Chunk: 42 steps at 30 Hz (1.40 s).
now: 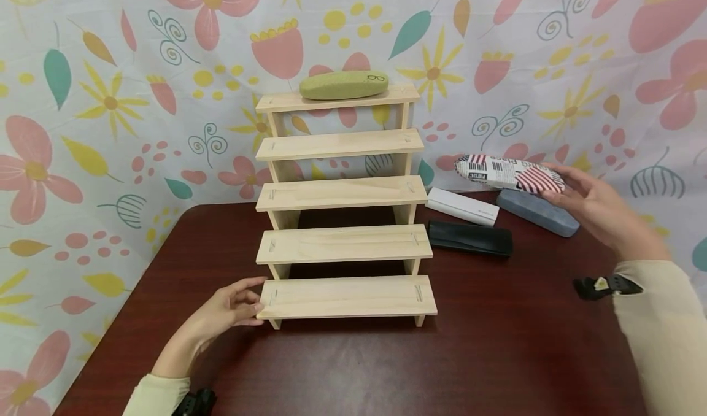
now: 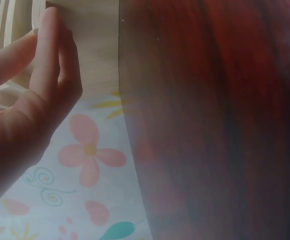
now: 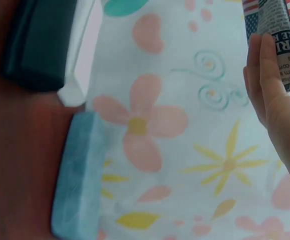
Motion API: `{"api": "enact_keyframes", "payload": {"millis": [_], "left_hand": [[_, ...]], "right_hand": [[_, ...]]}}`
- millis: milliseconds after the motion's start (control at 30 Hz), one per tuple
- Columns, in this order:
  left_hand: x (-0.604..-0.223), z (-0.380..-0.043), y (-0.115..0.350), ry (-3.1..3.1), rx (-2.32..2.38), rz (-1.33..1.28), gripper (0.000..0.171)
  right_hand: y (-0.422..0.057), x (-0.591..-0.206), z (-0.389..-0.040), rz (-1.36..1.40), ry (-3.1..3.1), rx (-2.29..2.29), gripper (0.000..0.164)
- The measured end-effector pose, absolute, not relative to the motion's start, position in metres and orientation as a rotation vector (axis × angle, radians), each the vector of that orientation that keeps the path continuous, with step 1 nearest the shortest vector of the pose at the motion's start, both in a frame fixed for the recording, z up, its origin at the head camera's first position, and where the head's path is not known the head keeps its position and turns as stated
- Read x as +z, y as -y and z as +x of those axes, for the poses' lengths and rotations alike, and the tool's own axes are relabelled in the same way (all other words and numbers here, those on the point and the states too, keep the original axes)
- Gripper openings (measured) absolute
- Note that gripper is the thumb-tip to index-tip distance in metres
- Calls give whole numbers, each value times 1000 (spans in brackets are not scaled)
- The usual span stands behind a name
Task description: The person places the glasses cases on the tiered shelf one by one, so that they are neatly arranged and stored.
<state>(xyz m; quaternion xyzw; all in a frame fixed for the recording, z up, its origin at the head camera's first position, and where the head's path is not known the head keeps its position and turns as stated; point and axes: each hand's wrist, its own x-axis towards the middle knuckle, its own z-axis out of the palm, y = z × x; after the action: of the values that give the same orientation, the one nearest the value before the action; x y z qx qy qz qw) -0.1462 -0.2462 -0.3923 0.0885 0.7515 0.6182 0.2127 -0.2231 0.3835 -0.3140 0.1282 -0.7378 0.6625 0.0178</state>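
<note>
In the head view my right hand (image 1: 588, 204) grips the right end of a glasses case with a newsprint and flag pattern (image 1: 508, 173), lifted off the table to the right of the wooden stepped rack (image 1: 342, 195). The right wrist view shows the fingers (image 3: 269, 65) along that patterned case (image 3: 277, 35). My left hand (image 1: 226, 308) touches the left end of the rack's lowest shelf, thumb and fingers at its edge. A green glasses case (image 1: 343, 85) with a small spectacles drawing lies on the top shelf.
Right of the rack, on the dark red table (image 1: 353, 373), lie a white case (image 1: 463, 207), a black case (image 1: 471, 238) and a blue-grey case (image 1: 538, 211). A flower-patterned cloth (image 1: 138, 66) hangs behind the table.
</note>
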Motion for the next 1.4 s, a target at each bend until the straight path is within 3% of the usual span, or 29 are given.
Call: {"api": "enact_keyframes", "payload": {"millis": [267, 567, 1400], "left_hand": [[-392, -146, 246, -2087, 1717, 244, 65], [-392, -146, 245, -2091, 1717, 244, 65], [-391, -147, 246, -2090, 1700, 257, 65]], "right_hand": [[-349, -287, -236, 465, 2154, 2189, 50], [-309, -256, -246, 386, 2347, 2034, 60], [-164, -214, -297, 507, 2473, 1917, 63]]}}
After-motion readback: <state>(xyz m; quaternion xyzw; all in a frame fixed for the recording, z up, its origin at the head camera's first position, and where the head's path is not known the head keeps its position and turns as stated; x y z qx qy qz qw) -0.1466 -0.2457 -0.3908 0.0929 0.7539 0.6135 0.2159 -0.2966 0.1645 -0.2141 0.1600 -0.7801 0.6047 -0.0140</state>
